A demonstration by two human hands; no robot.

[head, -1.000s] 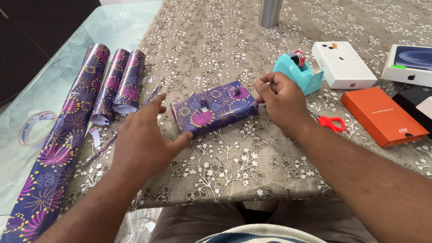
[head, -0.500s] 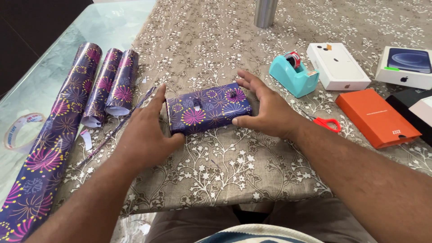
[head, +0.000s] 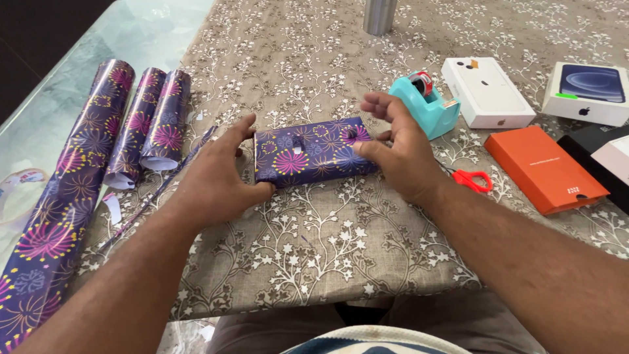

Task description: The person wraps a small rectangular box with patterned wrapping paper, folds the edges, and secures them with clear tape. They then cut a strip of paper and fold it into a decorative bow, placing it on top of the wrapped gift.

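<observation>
Since the wrapped box (head: 313,152) lies mid-frame on the patterned tablecloth (head: 327,242) with its long axis running left-right, each hand gets one short end: left hand (head: 219,180) cups the left end, fingers spread, and right hand (head: 403,151) touches the right end, fingers loosely fanned. Both about equally close.

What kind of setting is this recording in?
Probably a home dining table used for gift wrapping: a floral tablecloth over a glass tabletop, wrapping paper rolls, a teal tape dispenser, and a wrapped box between both hands.
</observation>
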